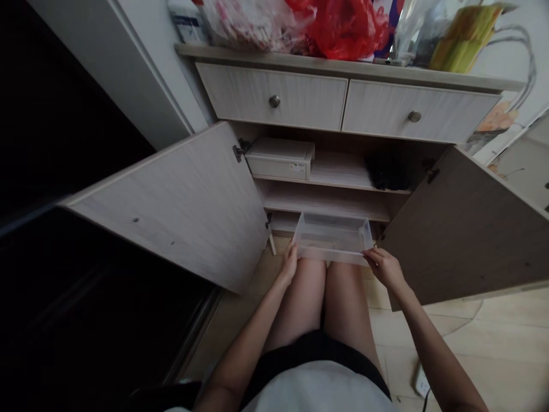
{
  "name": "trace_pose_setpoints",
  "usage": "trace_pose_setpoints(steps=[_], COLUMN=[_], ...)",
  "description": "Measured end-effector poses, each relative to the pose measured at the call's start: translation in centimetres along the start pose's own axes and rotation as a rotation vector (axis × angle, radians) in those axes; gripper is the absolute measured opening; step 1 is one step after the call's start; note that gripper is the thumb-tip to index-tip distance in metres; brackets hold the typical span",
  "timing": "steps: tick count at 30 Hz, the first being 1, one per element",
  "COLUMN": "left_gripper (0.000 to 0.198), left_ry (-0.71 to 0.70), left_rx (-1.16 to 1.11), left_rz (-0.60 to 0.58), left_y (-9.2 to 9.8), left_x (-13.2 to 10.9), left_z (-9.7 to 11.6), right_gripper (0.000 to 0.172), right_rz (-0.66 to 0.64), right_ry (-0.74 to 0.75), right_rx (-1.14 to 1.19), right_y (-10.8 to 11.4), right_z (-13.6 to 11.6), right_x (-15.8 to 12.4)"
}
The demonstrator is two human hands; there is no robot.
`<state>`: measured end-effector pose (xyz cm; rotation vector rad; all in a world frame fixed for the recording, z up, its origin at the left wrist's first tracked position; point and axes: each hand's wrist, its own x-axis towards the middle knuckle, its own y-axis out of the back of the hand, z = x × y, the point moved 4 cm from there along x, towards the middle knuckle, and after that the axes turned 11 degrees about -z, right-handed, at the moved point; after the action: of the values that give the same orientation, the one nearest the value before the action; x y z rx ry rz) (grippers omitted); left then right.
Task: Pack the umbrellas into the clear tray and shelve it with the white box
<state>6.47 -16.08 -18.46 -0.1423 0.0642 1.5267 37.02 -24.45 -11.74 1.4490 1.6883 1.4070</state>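
A clear plastic drawer bin (332,253), low-walled and see-through, is held level above my knees, before the cabinet's lower shelves. My left hand (290,262) grips its left end near the front corner. At the opposite corner, my right hand (382,265) pinches the rim between thumb and fingers. Nothing large shows inside the bin. A white box-shaped drawer unit (278,160) with a small label stands at the left of the upper shelf. A dark bundle (388,171) lies on that shelf's right side, its kind hard to make out.
Both cabinet doors, left (180,212) and right (467,229), stand swung out beside my arms. Two knobbed drawers (274,102) sit above. Red plastic bags (343,28), a white bottle (189,23) and a yellow packet (465,37) crowd the top. A power strip (422,382) lies on the floor.
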Motion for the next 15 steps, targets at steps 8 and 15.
trace_pose_setpoints(steps=[8,15], left_gripper=[0.046,0.051], left_ry=[-0.024,-0.084], left_rx=[-0.026,-0.075], left_rz=[0.054,0.138], left_y=[0.1,-1.0], left_x=[-0.6,0.2], left_z=[-0.6,-1.6], right_gripper=[0.047,0.05], right_rz=[0.271,0.15], right_ry=[-0.335,-0.686], right_rx=[0.051,-0.241], right_y=[5.6,7.2], right_z=[7.6,11.6], right_x=[9.0,22.0])
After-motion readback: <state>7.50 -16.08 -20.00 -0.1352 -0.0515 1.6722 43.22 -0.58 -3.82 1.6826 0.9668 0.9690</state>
